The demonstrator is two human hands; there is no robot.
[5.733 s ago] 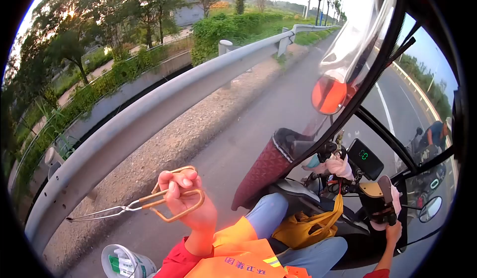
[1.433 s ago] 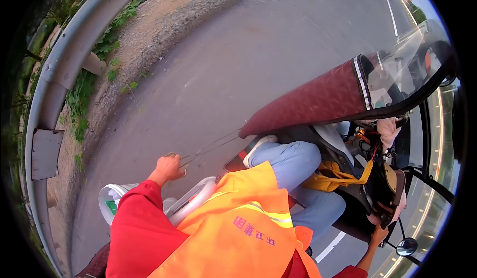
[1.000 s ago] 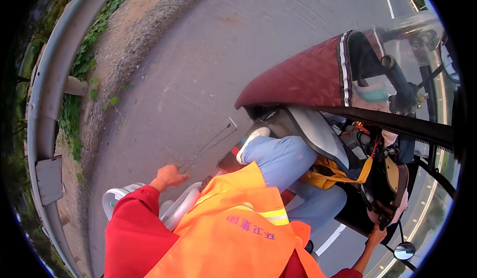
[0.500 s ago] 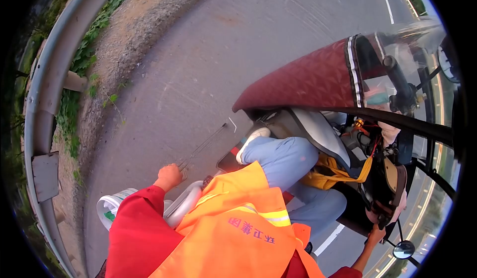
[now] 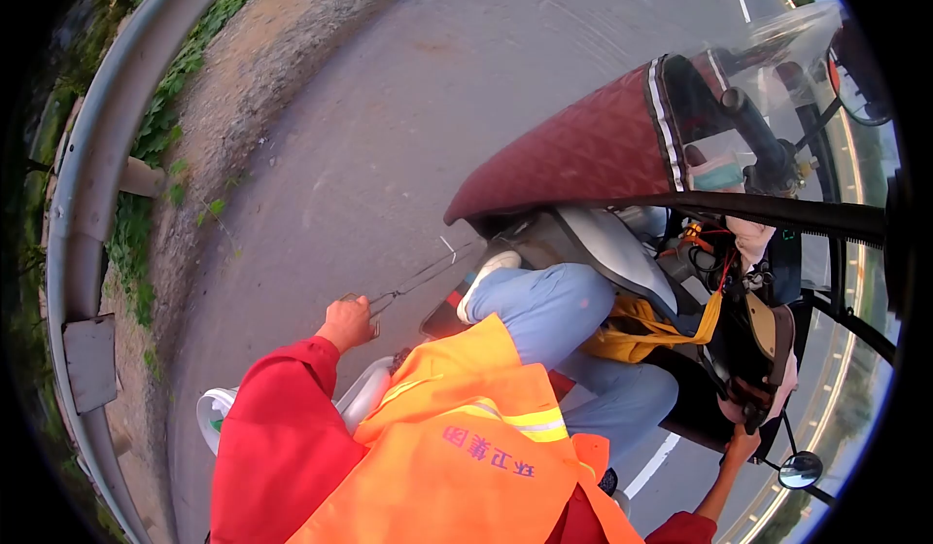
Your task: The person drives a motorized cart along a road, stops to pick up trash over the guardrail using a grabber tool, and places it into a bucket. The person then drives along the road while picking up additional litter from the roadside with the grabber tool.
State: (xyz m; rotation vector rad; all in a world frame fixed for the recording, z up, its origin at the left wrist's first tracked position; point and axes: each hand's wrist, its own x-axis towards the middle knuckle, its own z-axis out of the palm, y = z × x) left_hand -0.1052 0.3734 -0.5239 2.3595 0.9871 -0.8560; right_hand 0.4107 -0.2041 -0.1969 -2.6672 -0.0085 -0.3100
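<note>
My left hand [image 5: 347, 324], at the end of a red sleeve, is closed around the handle of long thin metal tongs [image 5: 394, 294]. Their shafts reach up and right over the asphalt toward my shoe [image 5: 493, 277]; the far ends are blurred. Close to them is a thin bent white piece [image 5: 448, 248], too small to name. My right hand [image 5: 743, 444] grips the right end of the scooter's handlebar [image 5: 753, 416]. A white bucket [image 5: 209, 418] shows partly behind my left sleeve.
A maroon quilted cover [image 5: 573, 140] shields the scooter's front. A yellow bag [image 5: 637, 335] hangs by my knees. Round mirrors [image 5: 801, 469] stick out at the right. Along the left run a metal guardrail [image 5: 83, 223], a gravel verge [image 5: 233, 126] and green plants [image 5: 131, 238].
My left hand has moved slightly up, and the tongs have swung so their shafts point further right, toward my shoe. More of the bucket is now covered by my sleeve. My right hand stays on the handlebar.
</note>
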